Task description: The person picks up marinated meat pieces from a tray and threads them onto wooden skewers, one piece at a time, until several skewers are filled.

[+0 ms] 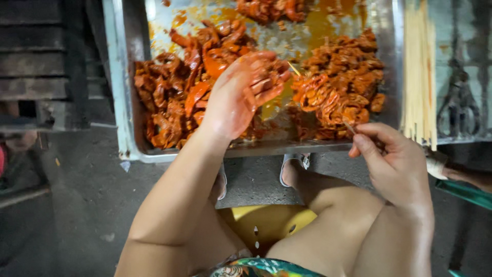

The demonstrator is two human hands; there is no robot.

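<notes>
Marinated meat [174, 97], in reddish-orange sauce, lies heaped in a wide metal tray [123, 102] seen from above, with one pile on the tray's left side, another pile [353, 66] on its right, and a smaller clump [266, 9] at the far edge; the tray's bare middle is smeared with orange oil. The left hand [243, 95] reaches over the tray's near rim and is curled closed around a piece of sauced meat [266, 77], fingers slick with marinade, hovering between the two main piles. The right hand [394, 159] sits just outside the tray's near right corner, thumb and fingers pinched around the base of a thin wooden skewer [328, 105]; the skewer runs up and leftward into the tray, already threaded with a folded row of meat, and its bare tip [293, 68] pokes out right beside the left hand's fingertips. A bundle of unused wooden skewers [419, 72] lies just right of the tray, running away from the viewer. Further right, dark metal scissors [457, 102] rest on a worn pale tabletop [476, 31]. The person sits on a yellow stool [266, 223], bare knees spread, light-coloured sandals [292, 166] on a grey concrete floor [82, 205]. A dark slatted crate [41, 61] stands to the left of the tray.
</notes>
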